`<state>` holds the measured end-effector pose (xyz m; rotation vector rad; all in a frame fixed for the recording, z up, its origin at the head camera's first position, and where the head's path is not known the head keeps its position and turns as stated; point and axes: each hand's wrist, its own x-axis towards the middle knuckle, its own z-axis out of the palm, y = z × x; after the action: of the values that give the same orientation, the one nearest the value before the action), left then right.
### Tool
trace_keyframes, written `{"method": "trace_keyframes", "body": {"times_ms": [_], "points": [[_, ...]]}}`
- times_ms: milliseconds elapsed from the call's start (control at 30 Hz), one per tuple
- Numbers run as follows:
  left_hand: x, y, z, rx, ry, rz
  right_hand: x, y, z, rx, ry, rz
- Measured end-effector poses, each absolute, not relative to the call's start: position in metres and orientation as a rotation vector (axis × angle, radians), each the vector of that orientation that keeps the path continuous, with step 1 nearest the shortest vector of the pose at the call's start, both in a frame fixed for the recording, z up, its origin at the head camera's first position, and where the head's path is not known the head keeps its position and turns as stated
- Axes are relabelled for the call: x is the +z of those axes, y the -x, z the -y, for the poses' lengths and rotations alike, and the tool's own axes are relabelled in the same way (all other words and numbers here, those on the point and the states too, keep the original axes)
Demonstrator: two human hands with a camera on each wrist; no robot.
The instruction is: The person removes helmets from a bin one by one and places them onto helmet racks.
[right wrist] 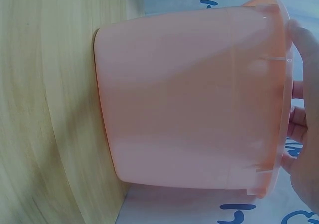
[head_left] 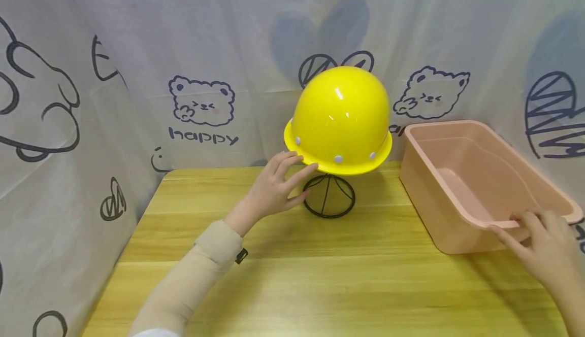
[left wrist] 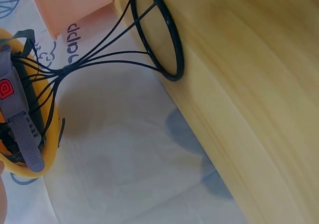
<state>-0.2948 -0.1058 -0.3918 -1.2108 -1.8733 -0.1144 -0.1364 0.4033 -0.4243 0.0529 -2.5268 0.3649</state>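
A yellow hard hat [head_left: 343,119] sits on a black wire stand [head_left: 326,198] at the back middle of the table. My left hand [head_left: 276,187] reaches to its near left brim, fingers extended with the fingertips right at the brim and the thumb lower, beside the stand. The left wrist view shows the hat's underside, with a grey adjuster strap [left wrist: 22,129] and the stand's thin wires. On the right stands a pink plastic bin [head_left: 422,190]. My right hand [head_left: 544,240] grips its near rim, fingers curled over the edge and thumb along the rim.
The wooden table [head_left: 292,286] ends at the back against a white curtain [head_left: 256,37] printed with cartoon bears and hearts. More curtain hangs along the left side. The bin's tall walls stand close to the hat's right.
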Motion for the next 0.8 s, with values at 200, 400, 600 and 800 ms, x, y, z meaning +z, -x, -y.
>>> {"method": "trace_keyframes", "body": {"times_ms": [200, 400, 600, 800], "points": [[-0.394, 0.285, 0.107, -0.089, 1.177, 1.949, -0.424, 0.137, -0.404, 0.378, -0.060, 2.512], [-0.391, 0.280, 0.105, -0.069, 1.163, 2.001, -0.423, 0.139, -0.406, 0.414, -0.086, 2.472], [-0.391, 0.278, 0.106, -0.062, 1.152, 2.001, -0.424, 0.141, -0.403, 0.394, -0.121, 2.413], [-0.387, 0.273, 0.109, -0.038, 1.110, 2.008, -0.423, 0.141, -0.398, 0.383, -0.130, 2.394]]}}
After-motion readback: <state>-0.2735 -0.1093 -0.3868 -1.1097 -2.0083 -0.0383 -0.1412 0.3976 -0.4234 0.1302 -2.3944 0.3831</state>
